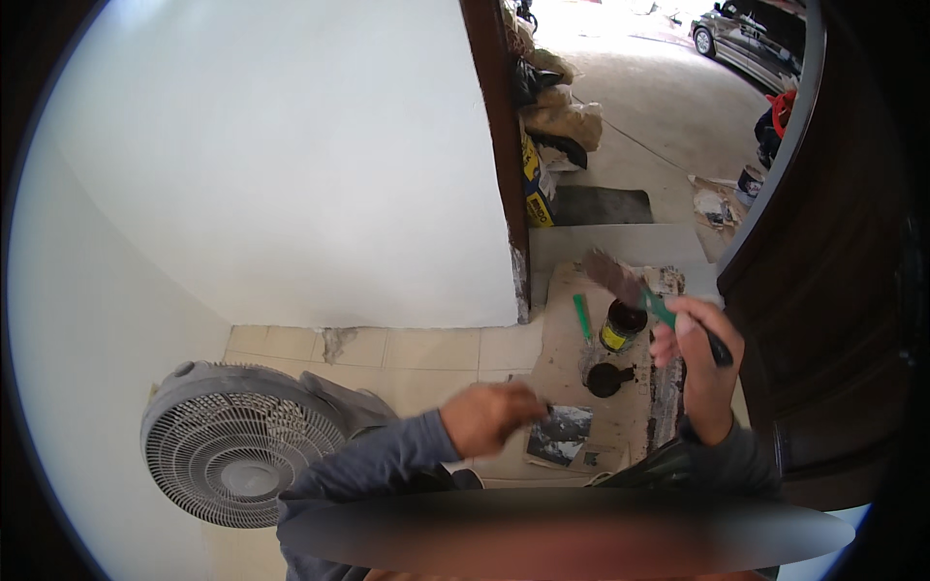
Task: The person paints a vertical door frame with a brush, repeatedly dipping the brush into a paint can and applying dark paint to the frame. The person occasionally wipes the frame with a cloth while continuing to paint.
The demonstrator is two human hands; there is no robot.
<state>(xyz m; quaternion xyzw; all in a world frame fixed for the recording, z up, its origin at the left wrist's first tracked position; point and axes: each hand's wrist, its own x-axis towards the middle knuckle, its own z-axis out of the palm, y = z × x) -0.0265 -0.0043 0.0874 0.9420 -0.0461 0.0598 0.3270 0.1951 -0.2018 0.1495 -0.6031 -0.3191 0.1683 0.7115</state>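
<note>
In my right hand (705, 339) is a putty knife (630, 284) with a green and black handle; its brown-stained blade points up and left, slightly blurred. The blade is over an open can (623, 325) of dark stuff with a yellow label. My left hand (492, 418) is closed, blurred by motion, with a small dark bit at its fingertips that I cannot make out. Below the can lies a round dark-smeared lid (606, 380). A green-handled tool (582, 317) rests left of the can. Near my left fingertips a black-and-white smeared sheet (561, 435) lies on the cardboard (557, 334).
A grey fan (252, 455) stands on the tiles at the left. The white wall (310, 165) ends at a dark door frame (499, 145). An open dark door (843, 261) bounds the right. Sacks (567, 121) and a parked car (756, 44) are outside.
</note>
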